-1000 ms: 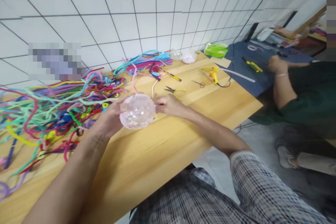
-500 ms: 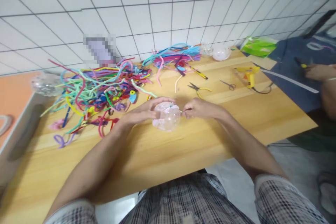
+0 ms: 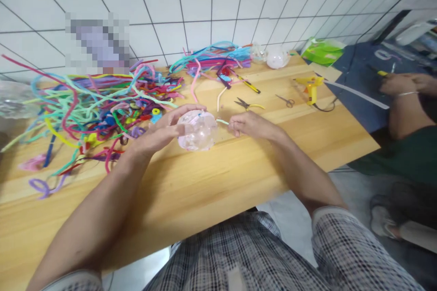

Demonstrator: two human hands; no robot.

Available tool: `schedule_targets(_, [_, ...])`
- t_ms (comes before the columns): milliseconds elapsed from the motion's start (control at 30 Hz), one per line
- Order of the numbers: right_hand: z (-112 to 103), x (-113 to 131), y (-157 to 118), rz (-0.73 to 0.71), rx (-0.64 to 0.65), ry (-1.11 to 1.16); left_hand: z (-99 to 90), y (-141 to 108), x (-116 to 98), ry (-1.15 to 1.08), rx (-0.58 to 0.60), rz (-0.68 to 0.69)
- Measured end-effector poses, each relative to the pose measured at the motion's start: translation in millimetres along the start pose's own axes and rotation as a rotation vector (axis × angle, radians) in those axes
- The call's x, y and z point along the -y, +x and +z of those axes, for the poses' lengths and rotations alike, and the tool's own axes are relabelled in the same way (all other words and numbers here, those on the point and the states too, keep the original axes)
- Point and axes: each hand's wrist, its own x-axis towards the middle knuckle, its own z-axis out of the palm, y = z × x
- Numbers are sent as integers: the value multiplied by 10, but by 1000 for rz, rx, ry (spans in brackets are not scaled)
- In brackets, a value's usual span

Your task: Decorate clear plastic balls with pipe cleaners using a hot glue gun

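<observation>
A clear ball with pale pink and white stuff inside sits low over the wooden table, near its middle. My left hand is curled round the ball's left side and gripping it. To the right of the ball, my right hand pinches a short pale green piece of pipe cleaner between thumb and fingers. The free end of that piece points left, close to the ball's right side. I cannot tell whether it touches the ball.
Colourful pipe cleaners pile up at left; another bundle lies behind. Pliers, scissors, a yellow cutter and a yellow glue gun lie at right. More clear balls stand by the wall. A co-worker's hands are far right.
The view has shifted right, so the table things appear further left. My right hand has drawn slightly away from the ball, and more of the pale green piece shows.
</observation>
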Motion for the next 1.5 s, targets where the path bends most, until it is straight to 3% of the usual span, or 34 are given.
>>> schedule_targets(300, [52,-35,70,-69,41,-99,-126,4,83,-40,-144,-114])
schedule_targets(433, [80,-18,67,-117,72,-123,-95,-1,81,-34,-129,-104])
schedule_targets(567, [106,-32,81,-145,134,1,-35,-11,66,-22,-91,-43])
schedule_targets(667, [98,-42,85,-88,179,139,-36,2,89,4,-30,1])
schedule_targets(800, [5,18,39,26,-24,535,30,18,153,80,-70,120])
schedule_targets(867, [-47,82,4,47,-142,729,145,22,194,149,-112,163])
schedule_targets(967, [-60,182,-38,59,-184,855,383,25,282,214,-126,181])
schedule_targets(1133, [75,256,-41,21,-173,816,644,25,468,192,-141,185])
schedule_targets(1500, [243,319,-38,-56,-293,663,649,33,558,189,-153,220])
